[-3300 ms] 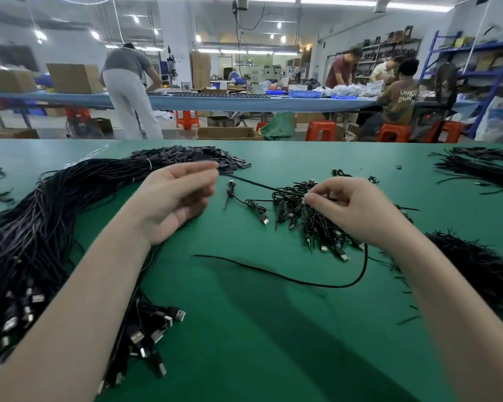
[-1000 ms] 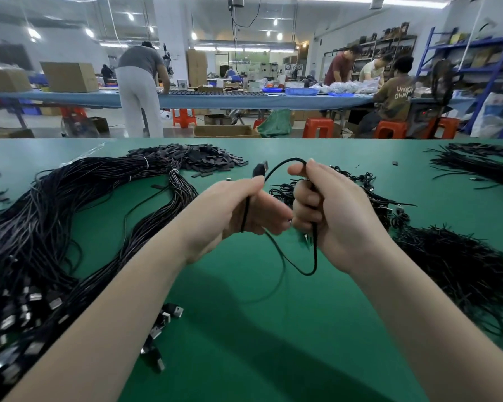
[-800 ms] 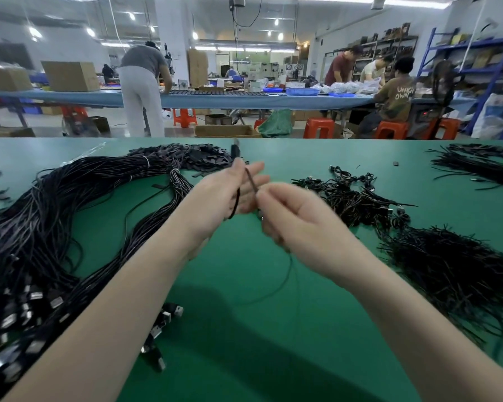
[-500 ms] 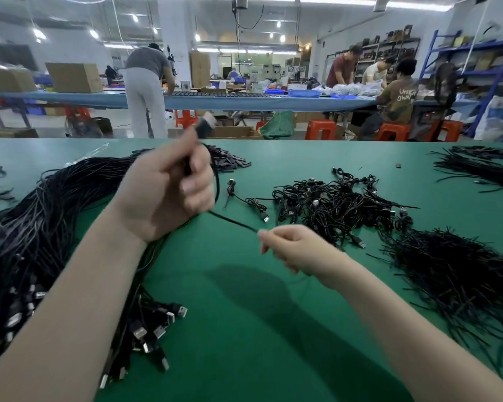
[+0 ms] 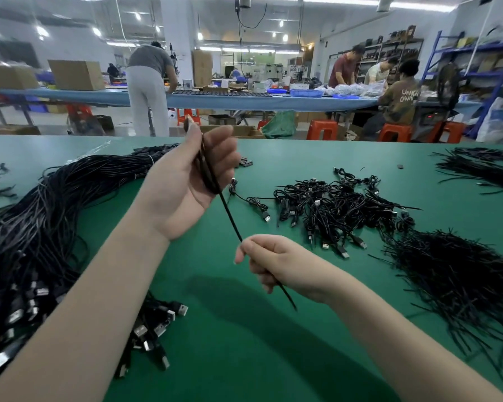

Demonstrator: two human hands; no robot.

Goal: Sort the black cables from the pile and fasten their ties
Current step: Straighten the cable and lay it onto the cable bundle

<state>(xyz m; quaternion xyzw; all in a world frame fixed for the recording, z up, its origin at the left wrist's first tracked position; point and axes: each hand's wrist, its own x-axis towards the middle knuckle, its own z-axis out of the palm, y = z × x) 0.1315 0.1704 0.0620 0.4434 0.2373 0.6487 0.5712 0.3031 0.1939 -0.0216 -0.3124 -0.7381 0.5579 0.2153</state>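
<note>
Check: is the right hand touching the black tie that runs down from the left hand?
Touching. The head view shows the right hand pinching the black tie, whose tail sticks out below the fist.

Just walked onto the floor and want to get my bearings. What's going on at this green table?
A person is bundling a black cable. The left hand holds the coiled cable up, and the right hand pinches a thin black tie that runs taut from the coil. The tie does not look fastened yet. A big heap of loose cables lies to the left on the table, a smaller pile of bundled cables ahead, and spare ties to the right.
</note>
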